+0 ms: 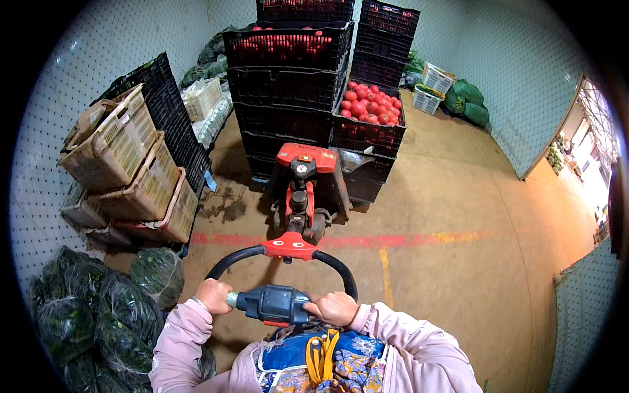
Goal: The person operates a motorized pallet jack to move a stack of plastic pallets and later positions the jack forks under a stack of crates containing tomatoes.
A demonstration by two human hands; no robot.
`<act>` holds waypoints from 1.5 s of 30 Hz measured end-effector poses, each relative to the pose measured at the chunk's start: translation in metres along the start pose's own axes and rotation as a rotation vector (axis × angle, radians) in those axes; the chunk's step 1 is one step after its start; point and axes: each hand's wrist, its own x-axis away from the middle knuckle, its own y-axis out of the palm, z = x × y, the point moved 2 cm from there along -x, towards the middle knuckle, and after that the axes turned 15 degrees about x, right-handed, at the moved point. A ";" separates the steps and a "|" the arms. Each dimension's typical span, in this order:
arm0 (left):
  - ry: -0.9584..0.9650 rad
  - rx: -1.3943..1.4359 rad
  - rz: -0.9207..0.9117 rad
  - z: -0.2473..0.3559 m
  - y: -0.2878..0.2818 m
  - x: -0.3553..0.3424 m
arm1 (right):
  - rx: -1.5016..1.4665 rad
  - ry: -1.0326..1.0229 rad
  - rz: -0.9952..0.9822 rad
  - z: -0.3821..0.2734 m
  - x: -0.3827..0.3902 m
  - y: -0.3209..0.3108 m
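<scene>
Both of my hands are on the black control handle (272,304) of a red and black pallet truck (306,157). My left hand (214,296) is closed around the left grip, near a pale ring. At the right end, my right hand (334,308) is closed on the other grip. A red centre piece with two eye-like marks (288,247) joins the handle's curved arms to the truck. Beyond the truck's body rises a tall stack of black crates (285,88) with red produce showing at the top. An open black crate (367,134) beside it holds several tomatoes (370,105).
Beige crates (131,190) and black crates (157,105) stand stacked at the left wall. Clear bags of green vegetables (118,314) lie at the near left. Green sacks (466,101) rest at the back right, near a doorway (583,150). A red line (354,241) crosses the floor.
</scene>
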 end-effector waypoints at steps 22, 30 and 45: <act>0.046 0.049 -0.018 -0.033 -0.030 -0.053 | 0.020 0.048 0.009 0.022 -0.054 -0.020; 0.060 0.061 -0.010 -0.044 -0.033 -0.075 | 0.016 0.050 -0.003 0.036 -0.071 -0.027; 0.022 0.056 -0.067 -0.060 -0.054 -0.104 | 0.017 0.071 -0.054 0.046 -0.103 -0.047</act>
